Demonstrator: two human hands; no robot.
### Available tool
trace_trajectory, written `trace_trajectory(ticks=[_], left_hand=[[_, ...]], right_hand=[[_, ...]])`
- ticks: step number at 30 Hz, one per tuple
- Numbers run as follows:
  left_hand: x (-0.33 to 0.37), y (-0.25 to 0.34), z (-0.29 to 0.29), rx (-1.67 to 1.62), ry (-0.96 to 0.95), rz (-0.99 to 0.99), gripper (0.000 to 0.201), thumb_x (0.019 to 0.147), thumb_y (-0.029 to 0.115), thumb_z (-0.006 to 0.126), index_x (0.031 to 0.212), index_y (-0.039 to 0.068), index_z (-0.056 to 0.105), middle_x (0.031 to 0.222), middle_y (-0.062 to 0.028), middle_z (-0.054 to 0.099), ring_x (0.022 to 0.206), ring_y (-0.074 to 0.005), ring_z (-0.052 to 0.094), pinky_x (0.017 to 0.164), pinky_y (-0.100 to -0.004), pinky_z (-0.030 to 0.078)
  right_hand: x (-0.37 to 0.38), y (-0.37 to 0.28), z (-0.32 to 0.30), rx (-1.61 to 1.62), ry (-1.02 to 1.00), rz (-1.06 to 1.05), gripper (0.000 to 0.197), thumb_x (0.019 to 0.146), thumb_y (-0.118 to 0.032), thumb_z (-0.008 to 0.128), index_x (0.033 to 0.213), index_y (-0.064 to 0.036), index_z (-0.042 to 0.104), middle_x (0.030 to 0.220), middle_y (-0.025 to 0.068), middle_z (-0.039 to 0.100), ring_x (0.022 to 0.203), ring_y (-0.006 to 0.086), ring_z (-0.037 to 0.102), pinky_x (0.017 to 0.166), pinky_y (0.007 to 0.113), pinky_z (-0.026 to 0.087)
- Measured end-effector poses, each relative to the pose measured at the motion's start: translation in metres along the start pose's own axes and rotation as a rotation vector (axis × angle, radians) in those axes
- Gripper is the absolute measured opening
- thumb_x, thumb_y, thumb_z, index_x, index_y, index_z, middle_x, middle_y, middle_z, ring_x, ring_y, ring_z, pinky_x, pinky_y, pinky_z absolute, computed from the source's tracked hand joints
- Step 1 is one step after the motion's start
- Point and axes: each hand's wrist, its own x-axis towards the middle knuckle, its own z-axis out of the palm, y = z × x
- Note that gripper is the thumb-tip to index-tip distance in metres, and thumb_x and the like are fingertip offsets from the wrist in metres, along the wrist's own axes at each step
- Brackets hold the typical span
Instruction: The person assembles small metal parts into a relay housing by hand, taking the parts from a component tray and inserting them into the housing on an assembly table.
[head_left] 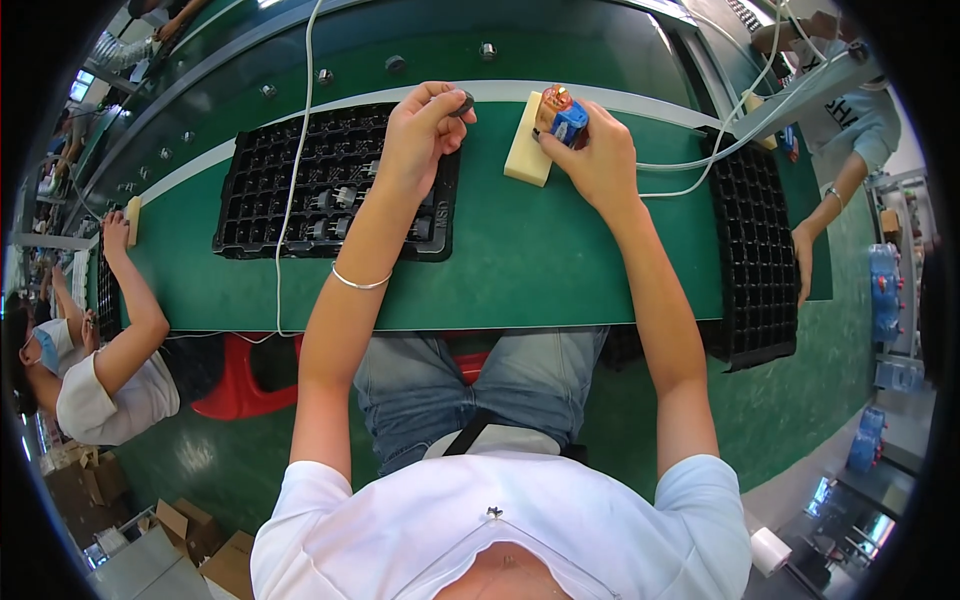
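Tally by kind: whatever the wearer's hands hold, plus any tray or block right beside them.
Small dark part in left hand: 1
Blue-and-copper piece in right hand: 1
Black tray by left hand: 1
Pale yellow block by right hand: 1
Total: 4

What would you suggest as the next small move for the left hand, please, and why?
Probably bring the left hand toward the blue-and-copper device: it pinches a small dark part, while the right hand holds the device by the pale yellow block, and a gap separates the two hands.
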Motion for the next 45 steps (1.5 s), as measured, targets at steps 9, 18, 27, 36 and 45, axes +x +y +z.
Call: trace_trajectory(ticks=[9,18,27,36,45], left_hand=[[0.0,-0.003,-0.004,-0.095,-0.015,0.001,0.009,0.096,0.016,0.062,0.093,0.007,0.059,0.079,-0.0058,0.066,0.057,-0.0077,0.053,0.053,-0.0217,0.04],[0.0,-0.005,-0.005,-0.123,-0.022,-0.009,0.01,0.096,0.017,0.062,0.094,0.008,0.059,0.079,-0.0061,0.066,0.058,-0.0081,0.054,0.054,-0.0219,0.04],[-0.001,-0.004,-0.004,-0.151,0.002,-0.019,0.011,0.095,0.018,0.063,0.093,0.008,0.059,0.077,-0.0046,0.067,0.057,-0.0075,0.054,0.052,-0.0215,0.04],[-0.002,-0.004,-0.009,-0.109,-0.002,-0.049,0.014,0.097,0.02,0.061,0.096,0.007,0.062,0.078,-0.0024,0.065,0.061,-0.0069,0.053,0.055,-0.021,0.039],[-0.004,0.0,-0.002,-0.005,0.028,0.003,0.019,0.095,0.019,0.065,0.105,0.003,0.067,0.082,-0.0045,0.068,0.058,-0.0045,0.051,0.053,-0.0194,0.038]], right_hand=[[-0.001,0.002,0.002,-0.013,0.014,-0.018,0.039,0.073,-0.024,0.076,0.101,0.0011,0.066,0.08,0.01,0.062,0.065,0.0213,0.058,0.064,0.032,0.049],[-0.001,0.003,0.003,-0.004,0.017,-0.015,0.038,0.073,-0.023,0.076,0.1,0.0014,0.066,0.078,0.0082,0.059,0.063,0.0179,0.055,0.062,0.031,0.048],[0.007,0.001,0.011,0.088,0.04,-0.024,0.038,0.072,-0.02,0.078,0.1,0.0018,0.064,0.08,0.0084,0.062,0.065,0.0138,0.057,0.063,0.029,0.049],[0.094,0.045,0.045,-0.041,0.052,-0.02,0.037,0.072,-0.027,0.074,0.097,-0.0036,0.062,0.075,0.0142,0.066,0.065,0.0265,0.064,0.068,0.035,0.052],[0.149,0.089,0.071,-0.348,0.039,0.089,0.043,0.074,-0.04,0.074,0.105,-0.011,0.068,0.091,0.0179,0.072,0.088,0.039,0.068,0.076,0.047,0.054]])
